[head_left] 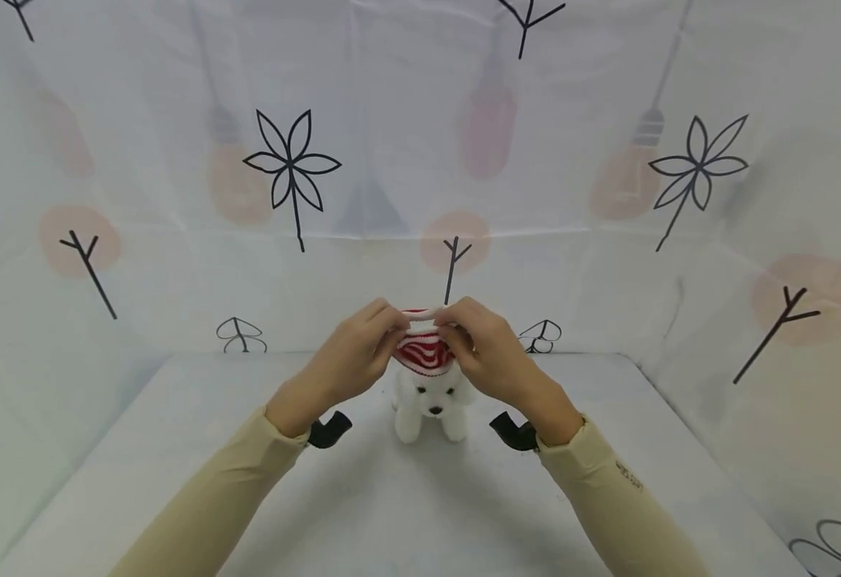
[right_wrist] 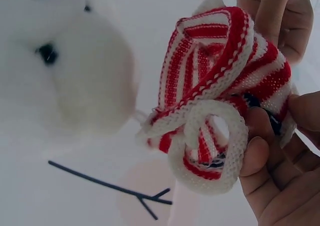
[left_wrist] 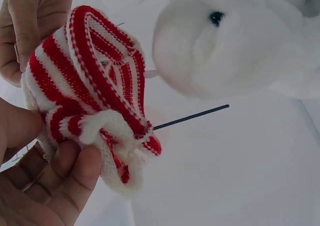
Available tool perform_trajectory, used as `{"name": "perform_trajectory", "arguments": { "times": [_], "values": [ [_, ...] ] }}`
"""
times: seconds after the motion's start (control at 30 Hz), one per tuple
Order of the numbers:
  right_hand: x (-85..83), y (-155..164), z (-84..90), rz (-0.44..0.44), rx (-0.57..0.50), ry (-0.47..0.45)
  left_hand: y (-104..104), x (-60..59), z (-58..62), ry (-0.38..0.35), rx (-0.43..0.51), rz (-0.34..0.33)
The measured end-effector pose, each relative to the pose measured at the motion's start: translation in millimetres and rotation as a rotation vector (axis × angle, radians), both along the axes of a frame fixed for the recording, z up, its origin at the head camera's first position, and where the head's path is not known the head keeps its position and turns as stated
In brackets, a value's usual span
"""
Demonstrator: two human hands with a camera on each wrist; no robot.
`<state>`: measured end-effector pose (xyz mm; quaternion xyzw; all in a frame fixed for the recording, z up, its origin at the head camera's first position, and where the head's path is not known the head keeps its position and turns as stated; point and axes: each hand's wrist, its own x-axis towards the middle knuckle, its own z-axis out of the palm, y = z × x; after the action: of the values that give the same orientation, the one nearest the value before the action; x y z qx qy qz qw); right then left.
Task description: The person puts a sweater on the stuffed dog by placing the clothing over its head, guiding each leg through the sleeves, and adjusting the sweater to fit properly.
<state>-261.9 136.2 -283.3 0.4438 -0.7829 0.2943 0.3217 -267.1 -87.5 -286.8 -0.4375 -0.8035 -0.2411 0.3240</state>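
Pinches the knit (head_left: 423, 353) by its upper edge with curled fingers of left hand (head_left: 353, 350) and right hand (head_left: 497, 353); directs its opening toward the dog (head_left: 430, 401), just below the fingers, midway between both.

White tabletop (head_left: 420, 517), a white plush dog (head_left: 429, 401) upright on it, midway between its sides, facing forward

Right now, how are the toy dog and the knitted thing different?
The toy dog is fluffy white; the knitted thing has red and white stripes. The dog rests on the table; the knitted thing is held by the left hand and right hand. Both show some white.
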Motion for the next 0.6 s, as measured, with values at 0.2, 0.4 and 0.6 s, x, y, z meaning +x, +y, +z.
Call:
{"name": "perform_trajectory", "arguments": {
  "times": [0.2,0.4,0.6],
  "values": [
    [-14.8,6.3,-14.7,-0.099,0.037,-0.019,6.4,-21.1,-12.1,-0.010,-0.034,0.016],
    [-22.2,5.1,-37.3,-0.168,0.094,-0.087,6.6,-30.1,-35.8,-0.028,-0.062,0.032],
    [-24.0,8.1,-46.7,-0.213,0.139,-0.128,8.8,-32.6,-50.4,-0.010,-0.068,0.020]
  ]
}}
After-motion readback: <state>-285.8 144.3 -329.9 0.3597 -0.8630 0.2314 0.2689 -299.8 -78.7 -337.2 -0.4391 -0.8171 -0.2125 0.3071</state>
